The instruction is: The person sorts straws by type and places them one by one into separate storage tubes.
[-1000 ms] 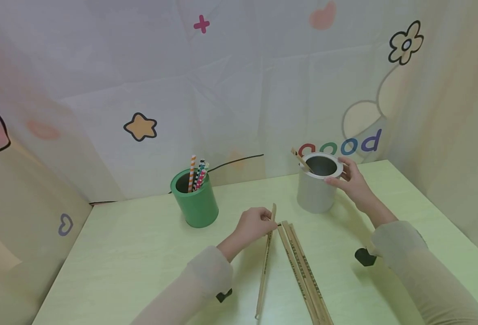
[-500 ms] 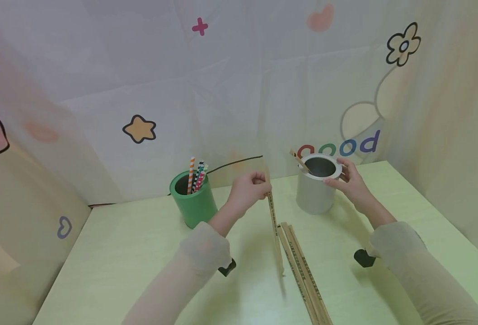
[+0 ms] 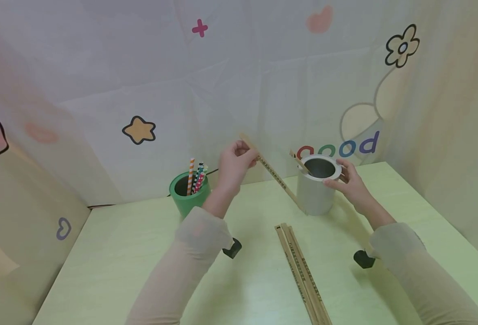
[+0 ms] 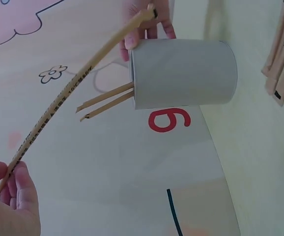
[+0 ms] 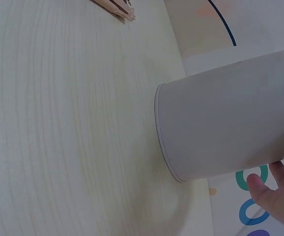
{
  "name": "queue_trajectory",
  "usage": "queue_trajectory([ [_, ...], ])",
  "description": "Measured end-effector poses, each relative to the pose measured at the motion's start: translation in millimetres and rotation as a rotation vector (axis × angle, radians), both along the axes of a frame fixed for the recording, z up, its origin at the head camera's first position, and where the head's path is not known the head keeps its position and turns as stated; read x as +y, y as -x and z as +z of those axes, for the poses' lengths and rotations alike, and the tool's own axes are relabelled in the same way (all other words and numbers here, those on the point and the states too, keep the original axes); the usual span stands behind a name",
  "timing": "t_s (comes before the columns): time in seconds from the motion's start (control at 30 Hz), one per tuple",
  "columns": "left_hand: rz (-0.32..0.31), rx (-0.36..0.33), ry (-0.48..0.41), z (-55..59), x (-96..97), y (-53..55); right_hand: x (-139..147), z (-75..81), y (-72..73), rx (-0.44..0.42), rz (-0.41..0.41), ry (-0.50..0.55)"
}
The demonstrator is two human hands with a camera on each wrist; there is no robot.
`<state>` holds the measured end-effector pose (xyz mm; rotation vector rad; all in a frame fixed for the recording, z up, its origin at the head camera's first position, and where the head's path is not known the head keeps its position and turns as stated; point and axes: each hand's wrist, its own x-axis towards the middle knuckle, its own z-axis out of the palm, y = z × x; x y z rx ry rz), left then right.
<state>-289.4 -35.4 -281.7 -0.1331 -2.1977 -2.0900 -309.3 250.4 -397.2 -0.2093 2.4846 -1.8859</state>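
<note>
From my feed, left fingers [image 3: 250,157] pinch a slender tan paper-wrapped stick [image 3: 277,176], round grey canister [image 3: 319,198] at their three o'clock, half-spread right fingers [image 3: 346,169] gripping its rim, so the stick's low end could jab its side if swung across unraised.

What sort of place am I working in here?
Probably an indoor tabletop nook, perhaps a staged one: a pale, wood-grained table stands against creased, cartoon-printed sheeting, with a green canister and a grey canister set on it.
</note>
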Motion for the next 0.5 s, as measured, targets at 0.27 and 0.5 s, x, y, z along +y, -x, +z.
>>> queue_trajectory([
  [0.27,0.075,0.007,-0.122,0.7,2.3,3.6,-0.1,0.1,-1.1,0.001,0.001,0.001],
  [0.5,0.079,0.016,-0.244,-1.2,5.3,9.3,-1.6,2.3,-1.9,-0.001,0.001,0.018],
])
